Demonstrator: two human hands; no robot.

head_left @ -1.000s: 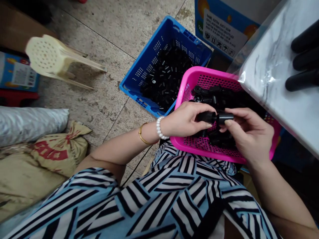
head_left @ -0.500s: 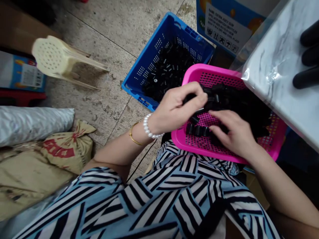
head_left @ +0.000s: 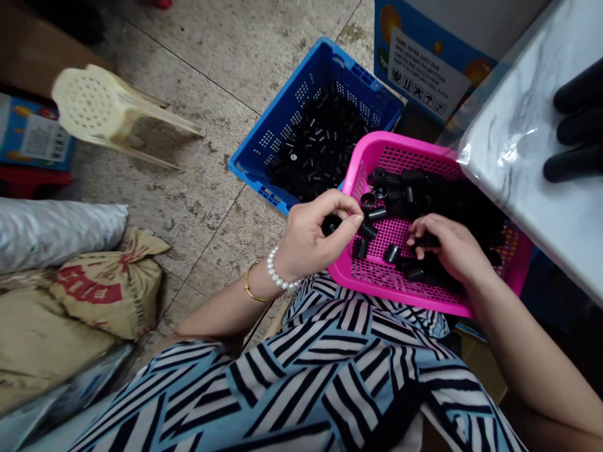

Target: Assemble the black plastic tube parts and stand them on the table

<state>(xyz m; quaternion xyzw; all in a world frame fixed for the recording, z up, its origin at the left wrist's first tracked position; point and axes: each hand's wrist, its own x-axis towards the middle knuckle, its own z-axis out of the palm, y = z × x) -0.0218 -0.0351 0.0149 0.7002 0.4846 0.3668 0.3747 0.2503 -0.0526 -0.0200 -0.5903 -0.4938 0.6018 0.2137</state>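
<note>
A pink perforated basket (head_left: 362, 160) rests on my lap and holds several small black plastic cylinders (head_left: 414, 188). My left hand (head_left: 313, 235) hovers over the basket's left rim, fingers pinched around one black part (head_left: 331, 224). My right hand (head_left: 445, 245) lies inside the basket with its fingers curled down among the black pieces, touching or gripping one (head_left: 426, 240); what it holds is partly hidden. A pearl bracelet and a gold bangle sit on my left wrist.
A blue crate (head_left: 282, 125) full of the same black parts stands on the tiled floor beyond the basket. A plastic-wrapped marble-look tabletop (head_left: 522, 138) with black-gloved fingers (head_left: 577, 125) of another person is at right. A cream stool (head_left: 98, 113) and sacks (head_left: 94, 295) lie at left.
The joined black piece held between both hands a second ago is gone. My left hand drew back to the basket's left rim with one part; my right hand dropped into the pile.
</note>
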